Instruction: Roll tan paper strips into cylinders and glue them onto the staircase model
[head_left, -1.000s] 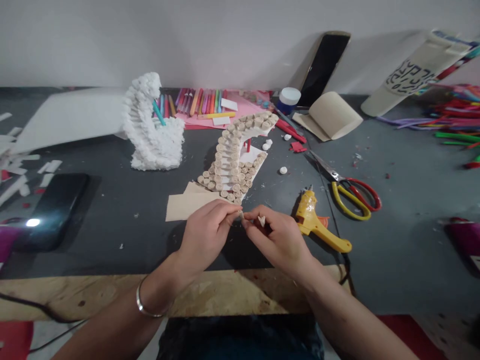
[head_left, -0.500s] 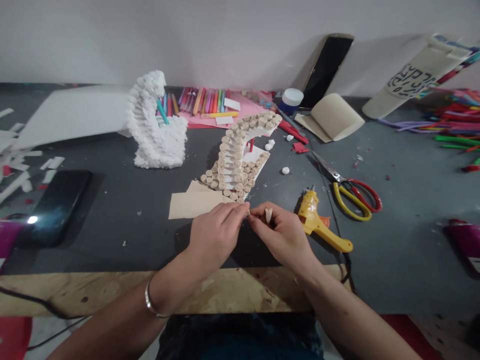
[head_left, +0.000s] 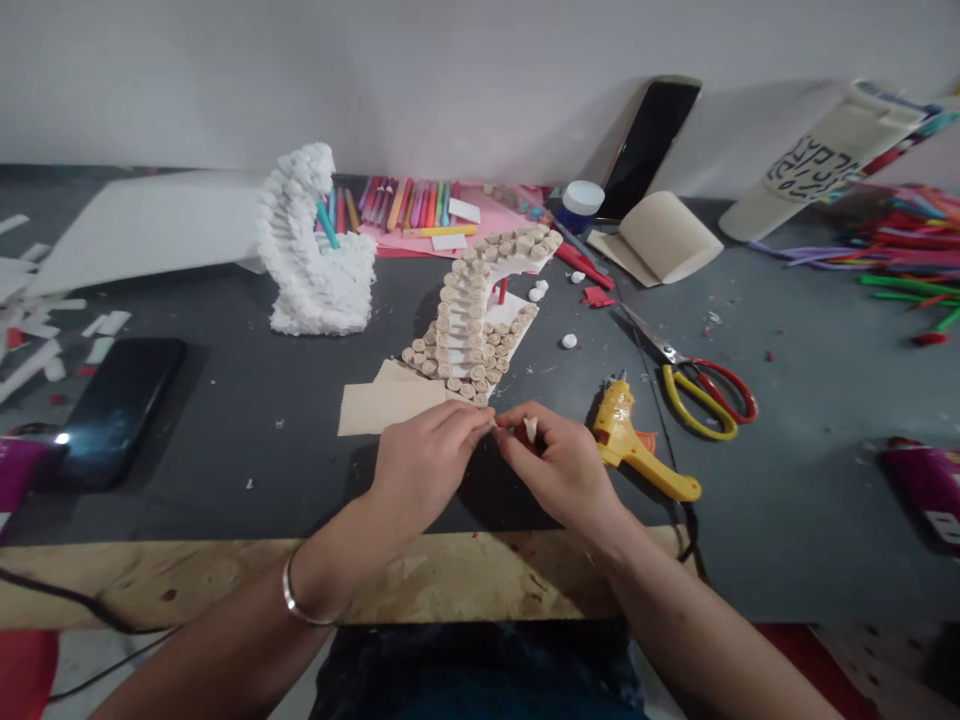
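My left hand [head_left: 424, 462] and my right hand [head_left: 559, 465] meet fingertip to fingertip above the near part of the table, both closed in a pinch. A beige paper strip [head_left: 531, 430] pokes out between the fingers of my right hand; the rest of it is mostly hidden by the fingertips. Just beyond my hands stands a curved card model [head_left: 461, 305] covered with small rolled beige paper coils, with a red stick in it. Flat beige paper pieces [head_left: 367, 410] lie beside my left hand. To the right of my right hand rests a yellow glue gun [head_left: 619, 425].
Scissors [head_left: 705, 385] with red and yellow handles lie at right, near a beige paper roll [head_left: 670, 238]. A fluffy white model [head_left: 319, 285] stands at back left. A black phone [head_left: 124, 410] lies at left; another phone [head_left: 651, 145] leans on the wall. Felt pens [head_left: 412, 203] lie behind.
My hands have shifted very slightly left, still pinched together. The view has moved a little, and the paper end in my right hand sits at a slightly different angle.
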